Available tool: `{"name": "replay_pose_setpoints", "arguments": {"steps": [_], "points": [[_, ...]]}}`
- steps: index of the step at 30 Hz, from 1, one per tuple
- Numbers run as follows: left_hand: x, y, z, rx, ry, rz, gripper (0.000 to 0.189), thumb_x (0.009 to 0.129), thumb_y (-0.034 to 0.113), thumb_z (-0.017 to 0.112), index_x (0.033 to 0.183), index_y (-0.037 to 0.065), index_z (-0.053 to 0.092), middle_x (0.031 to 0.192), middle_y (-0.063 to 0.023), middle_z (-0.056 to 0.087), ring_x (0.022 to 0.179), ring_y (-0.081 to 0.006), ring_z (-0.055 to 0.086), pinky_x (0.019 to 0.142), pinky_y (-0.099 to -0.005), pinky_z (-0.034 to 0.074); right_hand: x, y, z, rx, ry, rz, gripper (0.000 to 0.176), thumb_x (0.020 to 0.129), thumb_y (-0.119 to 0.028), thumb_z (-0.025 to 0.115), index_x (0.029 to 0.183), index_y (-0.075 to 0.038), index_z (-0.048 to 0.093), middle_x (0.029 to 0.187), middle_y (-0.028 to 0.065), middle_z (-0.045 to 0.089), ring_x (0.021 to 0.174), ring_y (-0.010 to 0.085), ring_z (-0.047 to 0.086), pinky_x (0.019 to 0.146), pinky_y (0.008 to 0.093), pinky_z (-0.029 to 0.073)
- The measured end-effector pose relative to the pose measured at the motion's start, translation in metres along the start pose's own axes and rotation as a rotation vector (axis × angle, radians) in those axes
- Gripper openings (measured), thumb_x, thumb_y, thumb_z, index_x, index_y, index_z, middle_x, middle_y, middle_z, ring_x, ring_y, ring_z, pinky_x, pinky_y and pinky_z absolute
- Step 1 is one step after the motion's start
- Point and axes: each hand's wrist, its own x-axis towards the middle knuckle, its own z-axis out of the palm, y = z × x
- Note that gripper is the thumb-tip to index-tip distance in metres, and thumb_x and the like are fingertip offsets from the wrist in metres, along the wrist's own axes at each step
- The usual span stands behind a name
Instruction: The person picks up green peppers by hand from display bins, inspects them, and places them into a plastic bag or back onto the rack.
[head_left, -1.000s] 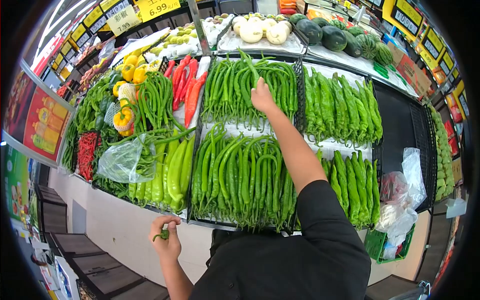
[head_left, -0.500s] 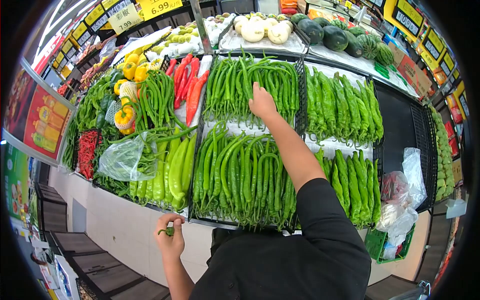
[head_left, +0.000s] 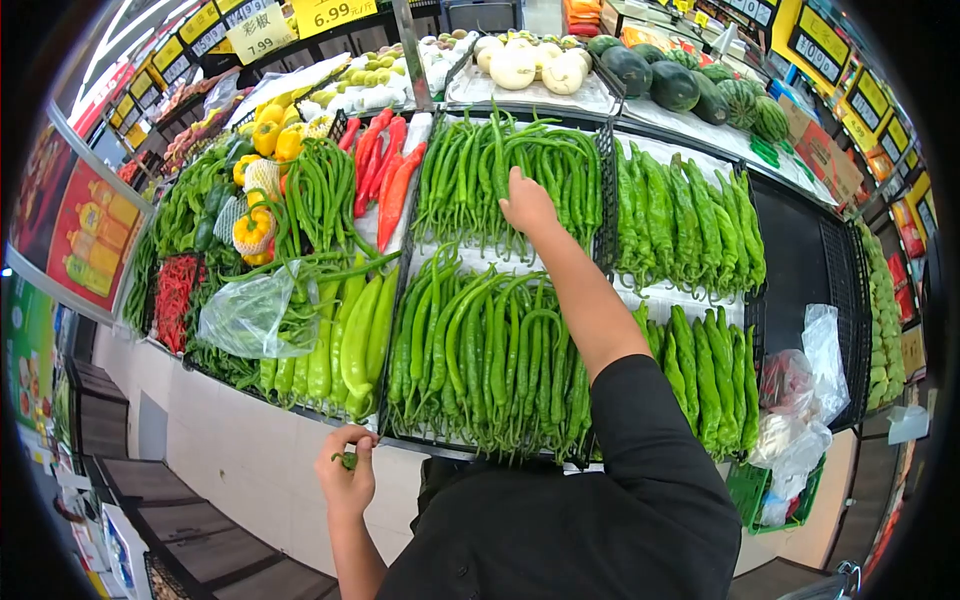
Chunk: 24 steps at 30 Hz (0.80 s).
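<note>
My right hand (head_left: 529, 205) reaches over the upper crate of long green chili peppers (head_left: 567, 165). Its fingers are closed at the lower part of a chili pepper (head_left: 499, 150) lying on top of the row; part of the grip is hidden. Down at the display's front edge is my left hand (head_left: 347, 470), curled around a small, bent green chili pepper (head_left: 348, 460), most of which the fingers cover. Between my arms lies a lower crate of long green chili peppers (head_left: 480, 350), arranged in a row with tips toward me.
Wrinkled green peppers (head_left: 690, 215) fill crates on the right. Left are light green peppers (head_left: 362, 335), red peppers (head_left: 395, 195), yellow bell peppers (head_left: 253, 230) and a plastic bag (head_left: 260, 315). Melons (head_left: 675, 85) lie behind. A green basket (head_left: 748, 490) with bags stands at lower right.
My left hand has shifted slightly right and turned, with the small pepper still in it. The right hand stays over the same crate, almost unmoved. The view has tilted slightly.
</note>
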Motion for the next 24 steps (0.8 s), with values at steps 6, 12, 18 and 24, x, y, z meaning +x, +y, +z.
{"name": "replay_pose_setpoints", "arguments": {"steps": [6, 12, 18, 24], "points": [[0.002, 0.0, 0.001, 0.028, -0.025, 0.014, 0.004, 0.09, 0.001, 0.062, 0.093, 0.001, 0.06, 0.081, -0.0112, 0.068, 0.074, -0.024, 0.067, 0.07, -0.0331, 0.053, 0.014, 0.0, 0.008, 0.022, -0.045, 0.04, 0.056, 0.084, -0.019, 0.071, 0.126, 0.004, 0.043, 0.101, 0.0265, 0.065, 0.096, 0.0413, 0.065, 0.081, 0.0491, 0.054], [0.003, 0.0, 0.004, 0.047, -0.047, 0.004, 0.004, 0.089, 0.0, 0.062, 0.093, 0.002, 0.061, 0.081, -0.0113, 0.068, 0.073, -0.0241, 0.066, 0.069, -0.0333, 0.052, 0.007, 0.01, 0.016, 0.146, 0.092, 0.022, 0.057, 0.085, -0.019, 0.07, 0.129, 0.002, 0.04, 0.104, 0.0257, 0.064, 0.097, 0.0423, 0.064, 0.082, 0.0496, 0.053], [0.006, 0.004, 0.01, 0.041, -0.058, -0.017, 0.004, 0.088, -0.001, 0.064, 0.091, 0.002, 0.062, 0.082, -0.0117, 0.067, 0.072, -0.0254, 0.066, 0.067, -0.0339, 0.051, 0.002, 0.012, 0.019, 0.139, 0.129, 0.006, 0.063, 0.088, -0.021, 0.067, 0.138, 0.0, 0.035, 0.109, 0.0243, 0.062, 0.097, 0.0417, 0.064, 0.08, 0.0487, 0.054], [0.009, 0.002, 0.015, 0.063, -0.073, 0.012, 0.006, 0.087, -0.001, 0.065, 0.092, 0.002, 0.062, 0.083, -0.0114, 0.068, 0.073, -0.0265, 0.066, 0.068, -0.0341, 0.051, -0.004, 0.014, 0.018, 0.146, 0.171, -0.058, 0.061, 0.09, -0.021, 0.066, 0.139, 0.0, 0.036, 0.112, 0.0236, 0.061, 0.097, 0.0415, 0.063, 0.08, 0.0482, 0.054]]}}
